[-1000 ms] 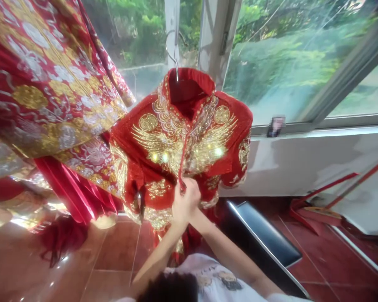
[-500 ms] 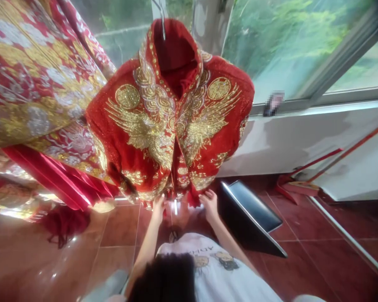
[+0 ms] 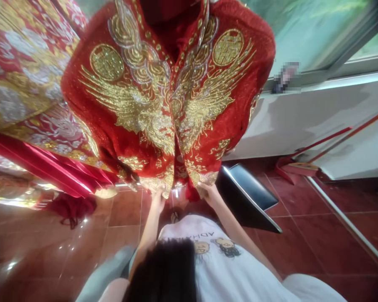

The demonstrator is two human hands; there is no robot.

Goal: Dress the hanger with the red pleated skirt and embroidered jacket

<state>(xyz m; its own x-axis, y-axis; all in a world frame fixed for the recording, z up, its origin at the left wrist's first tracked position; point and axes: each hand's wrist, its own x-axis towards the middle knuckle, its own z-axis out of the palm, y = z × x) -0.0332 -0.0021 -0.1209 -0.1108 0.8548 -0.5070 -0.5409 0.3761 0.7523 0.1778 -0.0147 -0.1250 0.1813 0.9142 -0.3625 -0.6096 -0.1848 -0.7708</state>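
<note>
A red jacket (image 3: 138,138) with gold and silver embroidery hangs in front of me, its front edges meeting at the chest and parting lower down. My left hand (image 3: 158,200) pinches the bottom hem of the front panel on the left. On the other side of the front gap, my right hand (image 3: 209,193) grips the matching hem corner, thumb on top. Both hands are at the same height, a short way apart. The top of the collar lies outside the view.
Embroidered red, gold and white garments (image 3: 22,92) hang at the left. A black panel-like object (image 3: 252,201) leans at the right on the red tiled floor (image 3: 315,239). A red dustpan (image 3: 290,172) stands by the white wall, below the window (image 3: 315,33).
Both hands have closed on the jacket's lower front corners. The jacket now looks larger and nearer, and its collar top and hanger have left the view.
</note>
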